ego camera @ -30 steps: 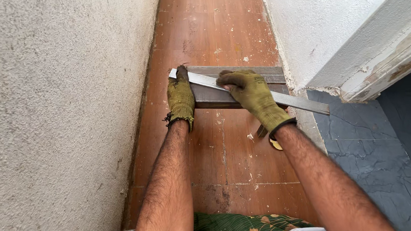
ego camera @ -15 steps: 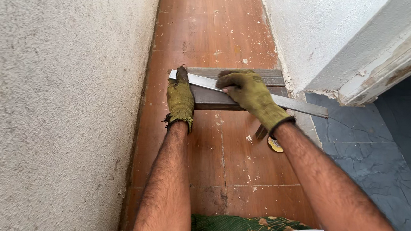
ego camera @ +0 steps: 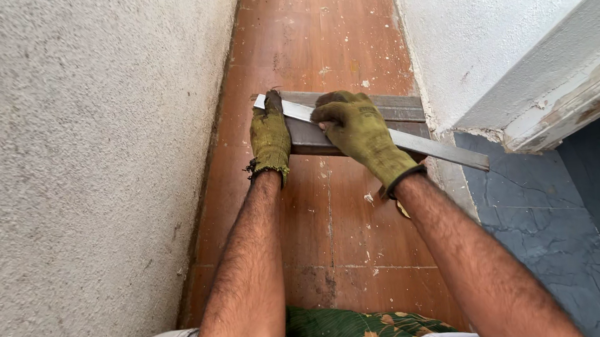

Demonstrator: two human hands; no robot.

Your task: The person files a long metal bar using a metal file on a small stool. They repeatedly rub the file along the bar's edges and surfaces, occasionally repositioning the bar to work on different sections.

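I see both hands in olive-green gloves, the left hand frayed at the cuff and the right hand edged in black. The metal straightedge is pale silver-grey, the tile strip grey-brown. The floor is reddish-brown with white specks, blue-grey marbled at its right edge.

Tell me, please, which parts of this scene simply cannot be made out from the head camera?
- Tile under the metal straightedge: its middle is covered by the right hand.
- Left hand: its fingertips curl over the straightedge's end, so the grip is unclear.
- Small yellowish object on the floor: mostly behind the right wrist.
- Patterned cushion: cut off by the bottom edge.
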